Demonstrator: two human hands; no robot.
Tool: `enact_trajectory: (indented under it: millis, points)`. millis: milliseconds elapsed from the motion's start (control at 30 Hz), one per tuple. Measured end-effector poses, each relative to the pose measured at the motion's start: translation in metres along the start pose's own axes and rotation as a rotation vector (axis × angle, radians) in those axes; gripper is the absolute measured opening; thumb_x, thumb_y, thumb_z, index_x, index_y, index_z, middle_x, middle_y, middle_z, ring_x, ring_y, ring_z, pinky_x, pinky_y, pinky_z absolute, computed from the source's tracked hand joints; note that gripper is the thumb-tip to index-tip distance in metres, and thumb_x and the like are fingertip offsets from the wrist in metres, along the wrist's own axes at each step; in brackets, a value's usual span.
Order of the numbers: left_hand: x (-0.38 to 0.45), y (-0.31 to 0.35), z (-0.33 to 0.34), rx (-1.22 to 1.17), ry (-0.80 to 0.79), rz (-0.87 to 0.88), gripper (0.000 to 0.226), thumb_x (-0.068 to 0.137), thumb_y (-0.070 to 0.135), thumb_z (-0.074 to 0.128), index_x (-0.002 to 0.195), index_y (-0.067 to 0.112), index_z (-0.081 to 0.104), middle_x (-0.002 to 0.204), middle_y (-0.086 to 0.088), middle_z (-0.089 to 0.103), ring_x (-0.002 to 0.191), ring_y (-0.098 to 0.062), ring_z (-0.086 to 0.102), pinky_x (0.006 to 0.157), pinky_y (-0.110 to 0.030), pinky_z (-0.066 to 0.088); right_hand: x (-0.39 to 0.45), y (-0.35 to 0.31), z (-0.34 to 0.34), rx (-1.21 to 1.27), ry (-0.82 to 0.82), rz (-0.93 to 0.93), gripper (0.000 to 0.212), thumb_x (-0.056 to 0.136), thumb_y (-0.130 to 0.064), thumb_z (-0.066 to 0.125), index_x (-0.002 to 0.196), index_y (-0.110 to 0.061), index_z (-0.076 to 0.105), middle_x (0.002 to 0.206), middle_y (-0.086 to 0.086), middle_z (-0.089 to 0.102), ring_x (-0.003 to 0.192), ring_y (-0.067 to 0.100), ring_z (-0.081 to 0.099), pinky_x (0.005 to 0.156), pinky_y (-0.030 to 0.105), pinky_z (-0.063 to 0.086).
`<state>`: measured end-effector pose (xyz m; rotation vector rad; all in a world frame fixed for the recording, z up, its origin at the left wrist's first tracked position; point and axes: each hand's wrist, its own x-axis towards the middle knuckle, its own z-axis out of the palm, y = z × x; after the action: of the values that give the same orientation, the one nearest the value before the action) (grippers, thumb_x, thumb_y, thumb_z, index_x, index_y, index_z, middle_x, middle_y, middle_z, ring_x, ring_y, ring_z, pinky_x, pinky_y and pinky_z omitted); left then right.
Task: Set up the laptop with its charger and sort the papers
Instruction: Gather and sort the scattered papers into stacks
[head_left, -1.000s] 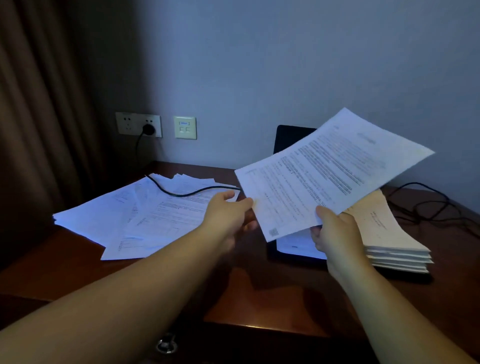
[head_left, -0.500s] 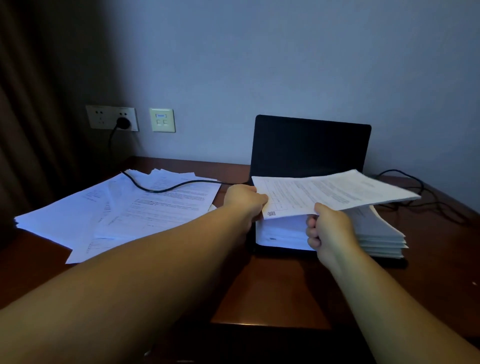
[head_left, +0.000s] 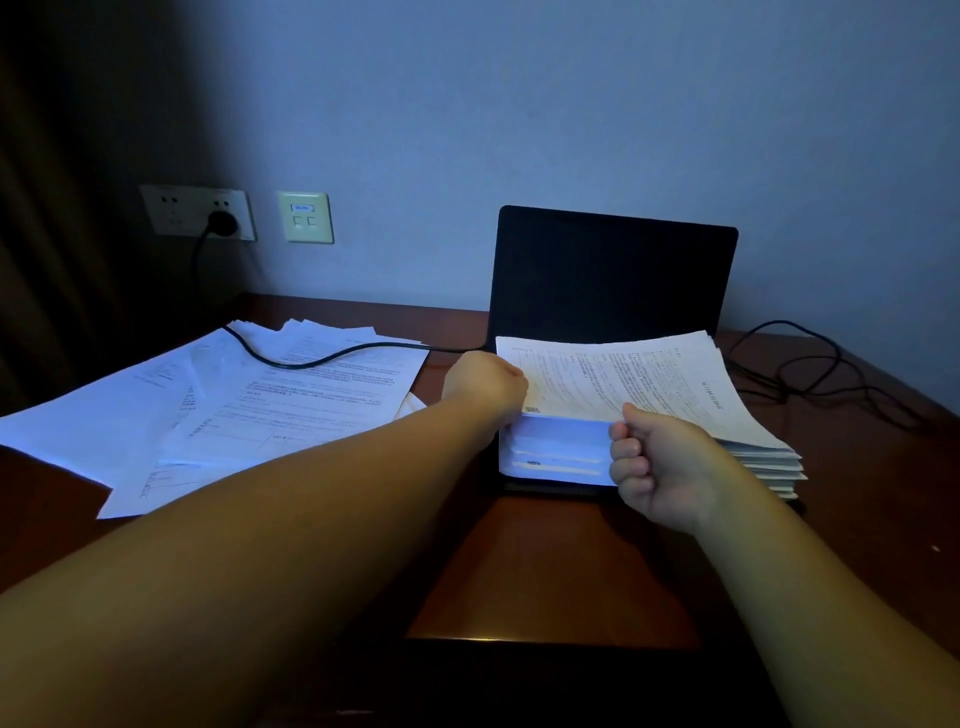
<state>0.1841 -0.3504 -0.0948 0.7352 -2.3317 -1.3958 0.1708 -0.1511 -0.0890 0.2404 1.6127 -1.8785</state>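
Note:
A black laptop (head_left: 613, 275) stands open on the wooden desk (head_left: 550, 571), its screen dark. A thick stack of papers (head_left: 763, 457) covers its keyboard. My left hand (head_left: 485, 387) and my right hand (head_left: 657, 462) both pinch the near edge of a printed sheet (head_left: 623, 382), which lies almost flat on top of that stack. A black charger cable (head_left: 311, 358) runs from a plug (head_left: 222, 223) in the wall socket across loose papers (head_left: 249, 410) toward the laptop's left side.
Loose white sheets spread over the desk's left half. A tangle of black cables (head_left: 810, 369) lies at the right behind the stack. A light switch plate (head_left: 305, 217) is on the wall, and a dark curtain (head_left: 57, 208) hangs at the left.
The sheet, held up and tilted a second ago, has come down onto the stack on the laptop. Both hands lowered with it and still hold its near edge.

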Motion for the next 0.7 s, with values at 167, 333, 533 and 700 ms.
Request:
enact_trajectory:
  millis: [167,333,533,700]
  points:
    - [0.001,-0.004,0.001,0.105,-0.028,0.064,0.023,0.097,0.028,0.065,0.118,0.022,0.075,0.119,0.003,0.071,0.101,-0.017,0.067,0.084,-0.031,0.059,-0.015,0.008,0.01,0.054,-0.005,0.006,0.042,0.106,-0.049,0.044,0.095,-0.012,0.061,0.059,-0.002,0.052,0.046,0.008,0.041,0.037,0.018,0.027]
    - [-0.011,-0.015,-0.017,0.17,0.059,0.17,0.027,0.098,0.031,0.06,0.121,0.026,0.072,0.121,0.005,0.072,0.101,-0.017,0.068,0.076,-0.029,0.054,-0.029,0.025,0.029,-0.106,-0.059,-0.098,0.041,0.102,-0.051,0.051,0.104,-0.013,0.065,0.069,0.004,0.068,0.055,0.016,0.059,0.048,0.025,0.045]
    - [-0.033,-0.036,-0.063,0.336,0.089,0.321,0.035,0.093,0.03,0.061,0.127,0.026,0.068,0.129,0.004,0.068,0.116,-0.019,0.063,0.089,-0.024,0.043,-0.041,0.033,0.075,-0.119,-0.231,-0.288,0.032,0.1,-0.043,0.058,0.122,-0.021,0.066,0.12,0.011,0.073,0.088,0.035,0.077,0.053,0.032,0.058]
    - [-0.038,-0.067,-0.112,0.328,0.23,0.344,0.04,0.094,0.028,0.062,0.135,0.026,0.063,0.144,0.006,0.058,0.131,-0.014,0.053,0.102,-0.024,0.037,-0.034,0.038,0.117,-0.047,-0.411,-0.357,0.034,0.102,-0.037,0.056,0.134,-0.048,0.059,0.142,-0.006,0.042,0.094,0.043,0.075,0.05,0.029,0.056]
